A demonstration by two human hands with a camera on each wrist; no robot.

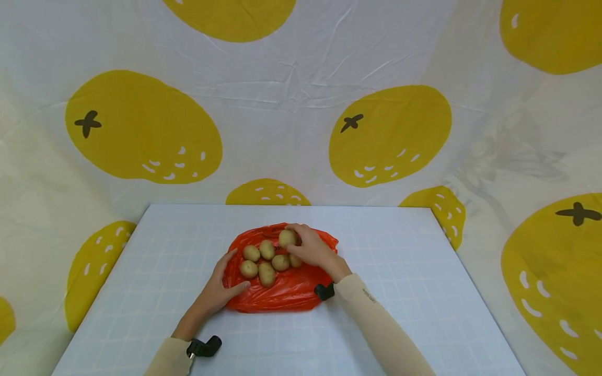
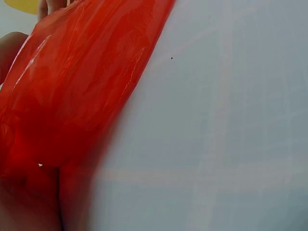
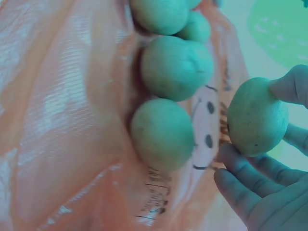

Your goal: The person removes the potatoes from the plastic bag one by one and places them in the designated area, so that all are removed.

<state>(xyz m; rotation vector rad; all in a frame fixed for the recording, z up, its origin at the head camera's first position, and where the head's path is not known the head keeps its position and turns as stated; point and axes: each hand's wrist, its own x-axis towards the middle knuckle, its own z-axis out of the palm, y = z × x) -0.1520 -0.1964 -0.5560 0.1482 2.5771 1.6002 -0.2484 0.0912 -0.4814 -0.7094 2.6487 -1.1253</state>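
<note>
A red plastic bag (image 1: pixel 291 290) lies spread on the table with several potatoes (image 1: pixel 266 274) on it. My right hand (image 1: pixel 311 248) holds one potato (image 3: pixel 257 117) between thumb and fingers, at the far side of the group. In the right wrist view, other potatoes (image 3: pixel 162 134) sit in a row on the bag, beside a printed smiling face. My left hand (image 1: pixel 218 290) rests at the bag's left edge, thumb and fingers spread apart. Red plastic (image 2: pixel 72 91) covers much of that hand in the left wrist view. Another potato (image 1: pixel 295 260) is partly hidden beneath my right hand.
A pale checked cloth (image 1: pixel 400 292) covers the table around the bag. Behind the table hangs a white curtain (image 1: pixel 301 146) printed with large yellow fruit. Each wrist carries a small black camera (image 1: pixel 205 347).
</note>
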